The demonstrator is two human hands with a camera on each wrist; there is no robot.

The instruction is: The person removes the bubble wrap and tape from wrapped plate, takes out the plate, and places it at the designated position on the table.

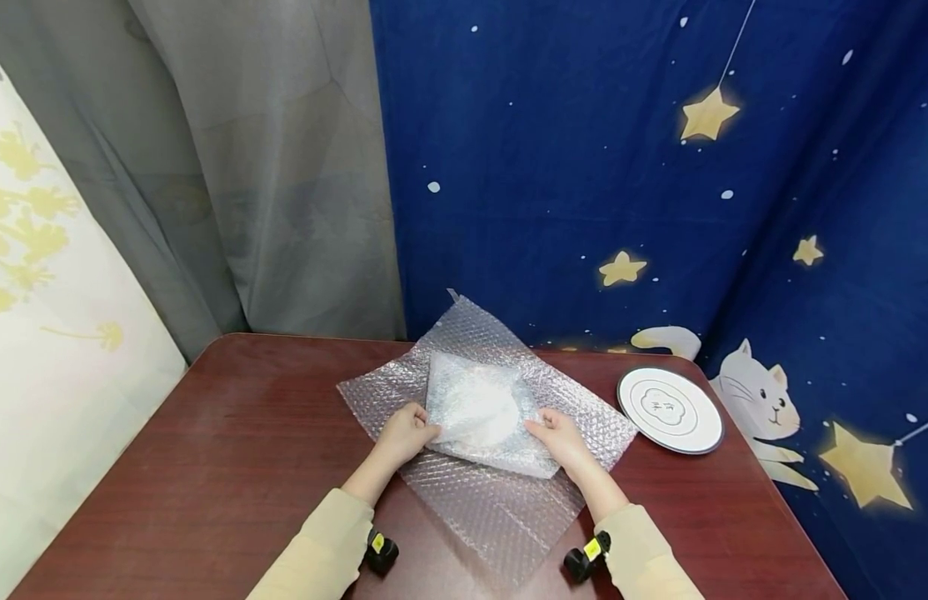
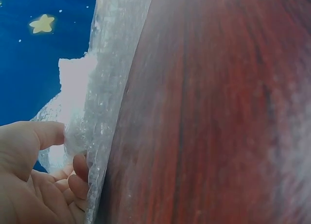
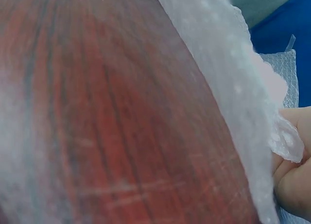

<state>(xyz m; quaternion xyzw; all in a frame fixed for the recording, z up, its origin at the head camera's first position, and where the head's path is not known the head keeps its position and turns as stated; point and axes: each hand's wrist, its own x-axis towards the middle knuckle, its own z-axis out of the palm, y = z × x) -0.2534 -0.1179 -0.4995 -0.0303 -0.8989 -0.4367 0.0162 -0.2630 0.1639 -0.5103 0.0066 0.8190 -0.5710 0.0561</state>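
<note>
I have the wrapped bundle (image 1: 479,404) between my left grip (image 1: 404,435), pinching its left edge, and my right grip (image 1: 561,438), pinching its right; neither is nearer. Its longer axis runs roughly side to side, over the bubble-wrap sheet (image 1: 501,517) on the tabletop (image 1: 239,458).

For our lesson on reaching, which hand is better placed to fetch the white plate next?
Probably the right hand: it is nearer the white plate; the left hand is farther, across the bubble wrap. Both hold the wrap, though.
</note>
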